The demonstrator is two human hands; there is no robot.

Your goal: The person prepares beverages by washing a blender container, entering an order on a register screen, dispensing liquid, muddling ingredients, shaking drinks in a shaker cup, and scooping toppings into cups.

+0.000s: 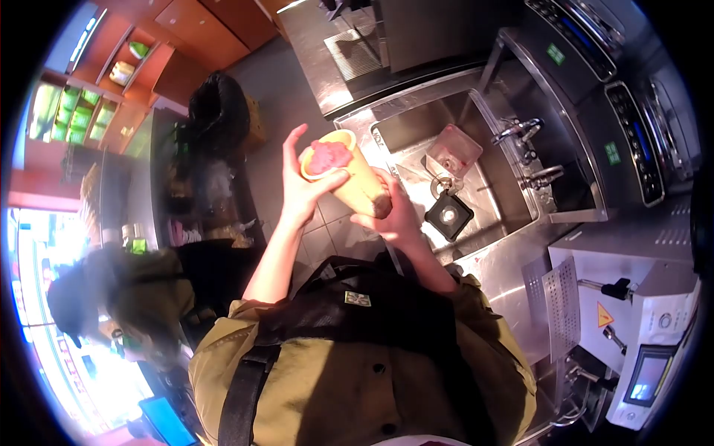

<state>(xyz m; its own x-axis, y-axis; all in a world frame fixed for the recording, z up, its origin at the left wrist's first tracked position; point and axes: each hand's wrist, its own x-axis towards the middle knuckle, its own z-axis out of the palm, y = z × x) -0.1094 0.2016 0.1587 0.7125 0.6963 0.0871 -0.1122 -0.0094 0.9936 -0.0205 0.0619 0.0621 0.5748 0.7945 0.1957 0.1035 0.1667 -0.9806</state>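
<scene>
Tall tapered pale-yellow container [358, 187]: up in mid-air, just left of the sink, tipped on a slant, mouth to the far left, base to the near right; not set down on anything.
Lumpy pink-red mass [329, 158]: right there in the mouth, taking up much of the opening; not emptied out; too unclear to name, too hidden to judge for depth.
Left hand [300, 192]: gripping the mouth end, thumb pressed along the near side of the rim, index finger lifted clear; other fingers mostly hidden behind.
Right hand [399, 217]: clamped on the base end, fingers along the right side, thumb on the near side.
Brown patch [382, 207]: on the base, close by the right hand; stain or contents, impossible to say.
Stainless-steel sink [494, 201]: over to the right, well within reach.
Clear boxy pitcher with a reddish tint [454, 149]: in the sink, on the far side, clear of both hands; by the look of that tint, judged not clean yet.
Black square lid-like piece [448, 215]: in the sink, nearer, just beside the pitcher; not fitted to anything visible.
Done, as far as shows: pink mass in the container, container secured in both hands.
Left, as far as shows: container not emptied or put down, sink pieces untouched; judged mid-handling, nowhere near wrapped up.
</scene>
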